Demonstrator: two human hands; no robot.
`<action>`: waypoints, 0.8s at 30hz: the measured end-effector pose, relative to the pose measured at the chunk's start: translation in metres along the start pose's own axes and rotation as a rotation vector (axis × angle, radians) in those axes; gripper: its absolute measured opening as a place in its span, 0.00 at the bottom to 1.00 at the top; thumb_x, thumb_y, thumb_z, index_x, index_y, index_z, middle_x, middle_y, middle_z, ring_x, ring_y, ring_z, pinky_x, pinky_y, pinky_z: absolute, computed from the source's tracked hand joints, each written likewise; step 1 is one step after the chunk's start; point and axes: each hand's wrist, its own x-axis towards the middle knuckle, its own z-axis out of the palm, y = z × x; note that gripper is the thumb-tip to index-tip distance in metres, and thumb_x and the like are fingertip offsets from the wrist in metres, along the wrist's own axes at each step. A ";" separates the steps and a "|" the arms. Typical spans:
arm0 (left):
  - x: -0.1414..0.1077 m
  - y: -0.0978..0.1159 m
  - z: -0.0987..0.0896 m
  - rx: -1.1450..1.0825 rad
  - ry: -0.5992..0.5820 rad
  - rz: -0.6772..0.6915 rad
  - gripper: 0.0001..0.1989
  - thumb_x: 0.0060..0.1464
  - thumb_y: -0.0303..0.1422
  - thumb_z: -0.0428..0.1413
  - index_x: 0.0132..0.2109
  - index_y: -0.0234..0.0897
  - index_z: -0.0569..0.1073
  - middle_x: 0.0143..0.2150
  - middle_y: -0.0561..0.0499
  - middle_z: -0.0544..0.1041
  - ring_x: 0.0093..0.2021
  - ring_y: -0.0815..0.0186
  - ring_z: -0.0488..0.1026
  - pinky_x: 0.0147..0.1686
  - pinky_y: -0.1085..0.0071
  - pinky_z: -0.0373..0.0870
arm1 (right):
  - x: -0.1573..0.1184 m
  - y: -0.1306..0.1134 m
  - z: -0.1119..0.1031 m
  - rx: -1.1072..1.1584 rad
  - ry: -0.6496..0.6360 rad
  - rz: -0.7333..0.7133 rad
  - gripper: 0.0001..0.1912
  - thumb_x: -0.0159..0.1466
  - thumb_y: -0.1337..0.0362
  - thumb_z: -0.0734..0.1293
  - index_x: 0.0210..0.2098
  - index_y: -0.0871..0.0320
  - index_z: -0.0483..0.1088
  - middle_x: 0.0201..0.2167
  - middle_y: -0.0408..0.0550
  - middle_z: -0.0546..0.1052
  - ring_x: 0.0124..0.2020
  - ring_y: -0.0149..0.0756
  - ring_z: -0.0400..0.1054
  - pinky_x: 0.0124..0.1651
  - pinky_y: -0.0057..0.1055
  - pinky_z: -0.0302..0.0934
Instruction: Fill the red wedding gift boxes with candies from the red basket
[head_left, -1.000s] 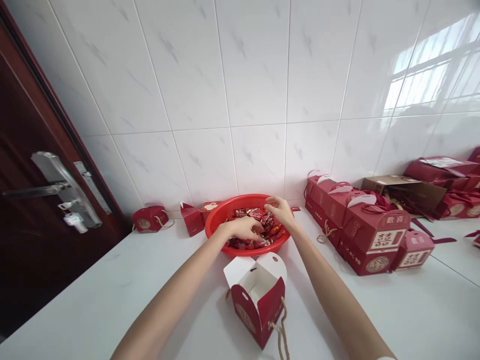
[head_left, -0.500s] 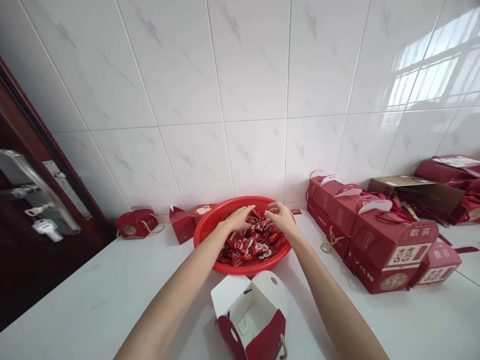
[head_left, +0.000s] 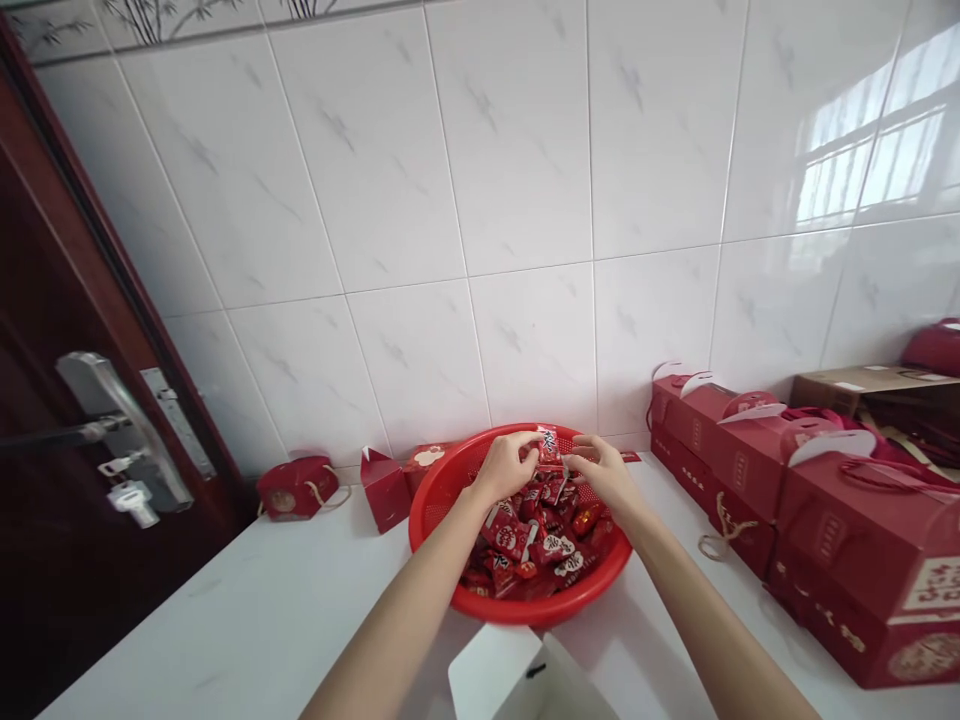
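Observation:
A red plastic basket [head_left: 431, 490] holds many red wrapped candies [head_left: 510, 535] with white and dark print. Over its far side, my left hand [head_left: 506, 468] pinches one red candy packet [head_left: 548, 445], raised above the pile. Just to the right of that packet is my right hand [head_left: 604, 475], its fingers bent and apart, the thumb close to the packet's lower corner. Whether the thumb touches it I cannot tell. Between my forearms, in front of the basket, stands an opened gift box [head_left: 499, 670] with a white inside, cut off by the lower edge.
Red gift boxes [head_left: 832, 530] with handles stand in a row on the right. A small red box [head_left: 298, 488] and a red carton [head_left: 385, 490] sit at the back left. A cardboard box [head_left: 840, 390] lies far right. The tiled wall [head_left: 525, 340] bounds the white tabletop [head_left: 300, 600].
My left hand has taken hold of a candy packet and raised it. My right hand has come closer to the left. The view has shifted, so the opened box sits lower.

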 end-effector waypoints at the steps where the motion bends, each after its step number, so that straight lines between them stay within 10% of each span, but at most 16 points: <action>1: 0.000 0.002 0.000 -0.048 0.020 0.018 0.20 0.62 0.27 0.47 0.58 0.37 0.74 0.58 0.48 0.78 0.57 0.62 0.75 0.59 0.68 0.69 | 0.000 -0.001 0.000 0.011 -0.012 0.002 0.19 0.50 0.58 0.70 0.41 0.57 0.70 0.44 0.56 0.78 0.45 0.46 0.74 0.35 0.36 0.69; 9: 0.000 0.000 0.009 -0.409 0.050 0.062 0.17 0.58 0.28 0.52 0.55 0.36 0.71 0.49 0.46 0.82 0.48 0.62 0.79 0.50 0.67 0.74 | 0.000 -0.002 -0.004 0.047 0.040 -0.002 0.26 0.45 0.59 0.73 0.42 0.59 0.70 0.23 0.43 0.74 0.29 0.40 0.71 0.34 0.36 0.64; 16: -0.006 0.000 0.004 0.021 -0.440 -0.037 0.30 0.49 0.49 0.63 0.55 0.39 0.73 0.56 0.42 0.78 0.56 0.48 0.74 0.54 0.59 0.70 | -0.006 -0.011 -0.006 0.068 0.001 -0.037 0.11 0.45 0.58 0.69 0.27 0.57 0.73 0.28 0.47 0.78 0.33 0.40 0.70 0.39 0.35 0.63; 24: -0.004 0.010 0.003 0.342 -0.490 -0.223 0.31 0.38 0.40 0.68 0.53 0.44 0.75 0.55 0.40 0.79 0.55 0.42 0.74 0.54 0.52 0.69 | -0.006 -0.011 -0.006 0.080 0.033 -0.036 0.14 0.49 0.54 0.70 0.29 0.56 0.68 0.32 0.47 0.78 0.35 0.39 0.70 0.39 0.33 0.63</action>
